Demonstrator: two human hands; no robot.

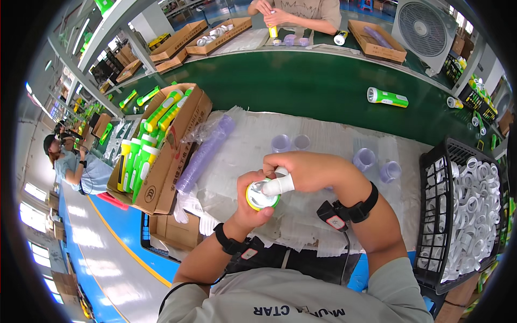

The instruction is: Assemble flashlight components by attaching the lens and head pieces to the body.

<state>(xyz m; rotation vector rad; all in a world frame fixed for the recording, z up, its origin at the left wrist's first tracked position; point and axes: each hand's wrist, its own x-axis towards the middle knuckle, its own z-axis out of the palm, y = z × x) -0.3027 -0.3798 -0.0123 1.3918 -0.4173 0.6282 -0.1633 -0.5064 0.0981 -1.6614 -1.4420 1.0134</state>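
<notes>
My left hand (246,207) is wrapped round a flashlight (262,200), its silvery reflector facing up inside a yellow-green rim. Over that reflector bends my right hand (308,169), fingers curled and a white cover on at least one finger. A whitish piece shows between the right fingers, too hidden to tell whether it is a ring or another finger cover. Beyond my hands, clear purple-tinted plastic cups (280,143) stand on the white-covered worktop (242,156). More such cups (364,159) stand to the right of my right wrist.
A cardboard box (180,145) of green and yellow flashlights stands left, beside a long sleeve of stacked purple cups (207,153). At right is a black crate (439,210) full of white rings (468,215). One flashlight (388,97) lies on the green belt (291,81); a co-worker (301,13) works beyond.
</notes>
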